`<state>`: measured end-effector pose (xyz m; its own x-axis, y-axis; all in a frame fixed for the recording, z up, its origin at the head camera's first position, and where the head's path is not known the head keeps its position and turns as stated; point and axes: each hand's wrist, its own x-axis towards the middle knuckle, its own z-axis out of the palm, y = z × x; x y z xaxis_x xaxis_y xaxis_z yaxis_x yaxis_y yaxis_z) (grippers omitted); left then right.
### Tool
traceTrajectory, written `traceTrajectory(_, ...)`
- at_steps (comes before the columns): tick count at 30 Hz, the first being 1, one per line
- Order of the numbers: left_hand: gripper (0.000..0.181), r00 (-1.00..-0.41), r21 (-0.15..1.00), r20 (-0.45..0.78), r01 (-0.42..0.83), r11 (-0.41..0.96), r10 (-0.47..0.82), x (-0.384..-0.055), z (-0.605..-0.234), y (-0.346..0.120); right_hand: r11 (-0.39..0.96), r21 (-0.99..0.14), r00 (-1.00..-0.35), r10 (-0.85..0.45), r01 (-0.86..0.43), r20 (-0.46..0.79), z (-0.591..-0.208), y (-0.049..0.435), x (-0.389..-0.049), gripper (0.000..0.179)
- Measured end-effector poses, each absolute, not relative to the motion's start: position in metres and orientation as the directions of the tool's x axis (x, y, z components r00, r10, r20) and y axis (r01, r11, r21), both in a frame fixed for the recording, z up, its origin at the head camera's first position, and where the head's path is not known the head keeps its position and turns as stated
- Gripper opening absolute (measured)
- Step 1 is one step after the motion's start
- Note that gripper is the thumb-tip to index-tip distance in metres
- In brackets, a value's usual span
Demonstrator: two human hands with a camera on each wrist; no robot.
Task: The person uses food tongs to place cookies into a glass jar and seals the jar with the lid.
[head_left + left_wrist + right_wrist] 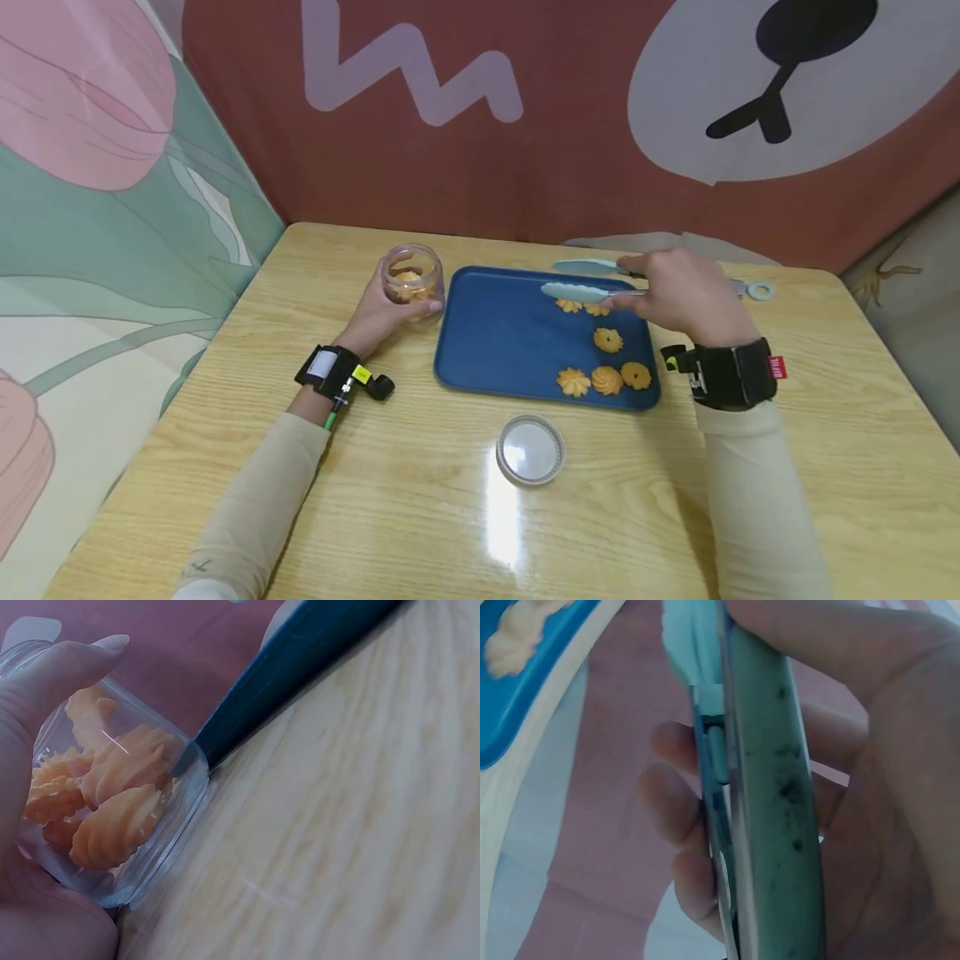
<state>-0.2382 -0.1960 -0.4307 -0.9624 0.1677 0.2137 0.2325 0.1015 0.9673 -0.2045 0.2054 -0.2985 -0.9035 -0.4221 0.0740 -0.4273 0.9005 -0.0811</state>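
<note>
My left hand (377,315) grips a clear jar (412,268) standing beside the tray's left edge; the thumb lies across its near side. Several ridged cookies (124,802) lie inside the jar, which has no lid on. My right hand (681,293) holds a pair of light blue tongs (576,292), fingers curled round the handles. The tong tips are apart, with nothing between them, over the far part of the blue tray (495,333). On the tray's right half lie several cookies (607,340); two at the back are partly hidden under the tongs.
A round clear lid (530,450) rests on the wooden table (420,500) in front of the tray. Behind the table's far edge hangs a reddish printed cloth (450,183), and another patterned cloth (217,208) covers the left side.
</note>
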Motion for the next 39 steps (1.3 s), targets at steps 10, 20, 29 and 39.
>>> traceTrajectory(10,0.088,-0.962,0.965,0.217,0.237,0.113,0.166,-0.240,-0.425,-0.196,0.931,-0.108,-0.932,-0.356,-0.348,-0.062,-0.317,0.215,-0.218,0.071)
traceTrajectory(20,0.088,-0.965,0.964,0.216,0.235,0.120,0.150,-0.238,-0.425,-0.198,0.938,-0.098,-0.936,-0.340,-0.331,-0.088,-0.322,0.212,-0.225,0.065)
traceTrajectory(29,0.088,-0.966,0.965,0.210,0.230,0.129,0.154,-0.236,-0.426,-0.197,0.938,-0.109,-0.938,-0.338,-0.329,-0.073,-0.324,0.215,-0.226,0.058)
traceTrajectory(39,0.088,-0.966,0.965,0.204,0.226,0.134,0.159,-0.236,-0.427,-0.195,0.927,-0.120,-0.931,-0.362,-0.355,-0.040,-0.327,0.213,-0.224,0.057)
